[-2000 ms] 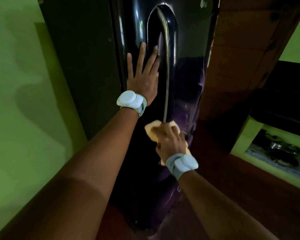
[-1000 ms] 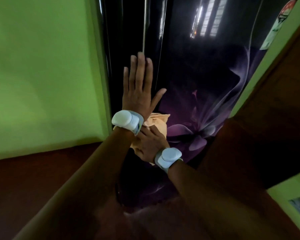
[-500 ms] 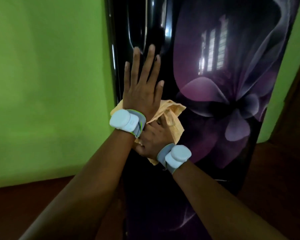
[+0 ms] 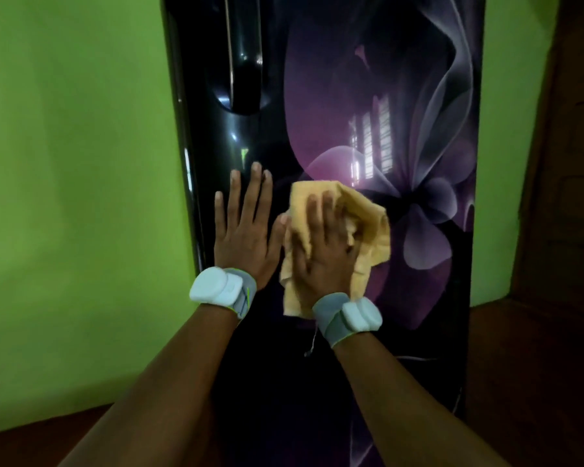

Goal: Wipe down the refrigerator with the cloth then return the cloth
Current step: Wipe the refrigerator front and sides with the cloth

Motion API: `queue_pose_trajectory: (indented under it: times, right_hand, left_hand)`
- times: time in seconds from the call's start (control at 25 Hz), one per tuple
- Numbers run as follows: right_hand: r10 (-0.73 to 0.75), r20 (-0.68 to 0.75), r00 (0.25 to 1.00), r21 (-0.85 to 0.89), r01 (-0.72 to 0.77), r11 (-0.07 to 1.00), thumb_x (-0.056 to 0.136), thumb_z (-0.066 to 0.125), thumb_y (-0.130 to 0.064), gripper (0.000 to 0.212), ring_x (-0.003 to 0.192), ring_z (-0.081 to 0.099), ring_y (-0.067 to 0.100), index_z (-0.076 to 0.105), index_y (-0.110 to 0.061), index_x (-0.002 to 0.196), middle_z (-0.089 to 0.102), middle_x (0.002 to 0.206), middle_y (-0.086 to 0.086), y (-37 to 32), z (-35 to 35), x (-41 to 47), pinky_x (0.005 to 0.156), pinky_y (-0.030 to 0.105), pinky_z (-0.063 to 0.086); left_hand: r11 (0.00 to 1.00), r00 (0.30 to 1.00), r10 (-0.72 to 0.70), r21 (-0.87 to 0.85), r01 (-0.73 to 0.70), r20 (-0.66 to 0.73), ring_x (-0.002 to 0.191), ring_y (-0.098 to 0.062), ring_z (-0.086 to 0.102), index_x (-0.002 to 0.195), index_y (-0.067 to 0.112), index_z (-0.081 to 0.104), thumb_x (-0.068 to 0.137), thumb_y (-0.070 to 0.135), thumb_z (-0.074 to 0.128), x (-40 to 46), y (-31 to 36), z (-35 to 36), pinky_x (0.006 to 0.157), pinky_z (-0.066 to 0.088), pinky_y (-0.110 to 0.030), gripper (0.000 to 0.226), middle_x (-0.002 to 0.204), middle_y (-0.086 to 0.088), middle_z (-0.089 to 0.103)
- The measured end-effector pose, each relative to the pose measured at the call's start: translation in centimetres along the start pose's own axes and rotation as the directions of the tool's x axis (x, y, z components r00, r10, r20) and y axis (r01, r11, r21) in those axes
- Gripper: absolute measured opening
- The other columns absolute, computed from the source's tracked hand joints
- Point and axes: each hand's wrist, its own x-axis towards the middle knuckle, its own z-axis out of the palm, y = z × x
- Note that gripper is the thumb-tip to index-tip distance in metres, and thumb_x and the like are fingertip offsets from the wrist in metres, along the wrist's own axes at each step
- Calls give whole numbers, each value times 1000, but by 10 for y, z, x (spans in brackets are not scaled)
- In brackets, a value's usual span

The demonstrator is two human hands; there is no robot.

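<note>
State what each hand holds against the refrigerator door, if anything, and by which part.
The right hand presses the yellow cloth at its bunched middle against the refrigerator door. The left hand holds nothing; it lies flat on the door.

Two hands (image 4: 246, 227), one cloth (image 4: 368, 210), one refrigerator (image 4: 351, 79)
</note>
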Motion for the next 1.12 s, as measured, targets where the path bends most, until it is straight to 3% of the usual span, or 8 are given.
queue_pose_trajectory:
  times: [0.12,0.2,0.44,0.6,0.72,0.88,1.04,1.12]
  right_hand:
    - [-351,62,934,1,351,936,88,33,-39,55,141,26,20,35,-27,142,32,151,4,-3,-4,35,110,59,14]
    - [-411,31,911,-16,412,911,91,29,-39,52,141,27,19,40,-27,141,35,150,0,10,-7,69,111,59,13]
    - [-163,-115,980,8,165,986,93,27,-38,49,138,34,17,45,-26,137,42,146,0,49,-12,106,111,57,18]
    - [62,-37,997,7,-61,998,85,17,-45,65,143,21,19,28,-23,145,26,154,4,106,-18,93,114,51,10]
    - [176,-55,983,108,-169,980,82,23,-43,66,143,19,20,31,-25,144,25,154,2,93,-21,83,114,55,11]
    - [-176,-67,982,38,179,983,75,40,-35,62,136,34,26,46,-26,136,41,146,5,21,-13,96,109,56,18]
    - [-471,-97,877,-91,463,882,80,41,-40,47,120,47,24,60,-28,121,58,130,1,-37,1,114,100,53,24]
    - [-462,-136,877,-162,440,883,78,42,-37,45,114,48,24,61,-28,118,60,126,0,-25,-2,135,96,56,31]
  left_hand:
    - [987,986,-153,30,155,-59,144,-27,12,147,3,16,97,45,-2,1,3,11,116,6,-49,68,156,-14,17]
    - [986,981,-151,47,158,-126,144,-26,12,147,2,14,98,42,4,23,21,15,115,2,-48,64,156,-14,17]
    - [996,983,-31,82,47,-181,146,-22,12,148,9,17,95,37,11,85,68,29,116,-4,-44,61,157,-6,18]
    - [941,962,245,270,-206,-120,139,-23,34,139,9,42,91,35,24,78,121,51,115,7,-51,57,146,-4,43]
    - [969,981,176,193,-156,-87,141,-22,30,141,11,39,94,40,24,56,98,41,114,-6,-46,57,149,-5,37]
    - [955,965,-116,239,173,-235,141,-28,26,144,4,29,95,40,21,43,13,10,114,3,-47,61,152,-13,30]
    - [964,968,-162,181,197,-192,145,-27,15,147,3,20,92,31,15,54,-20,-7,116,1,-41,61,156,-12,19]
    - [973,975,-126,167,157,-182,145,-25,14,147,4,19,93,32,16,60,-18,-5,117,5,-42,61,156,-11,18]
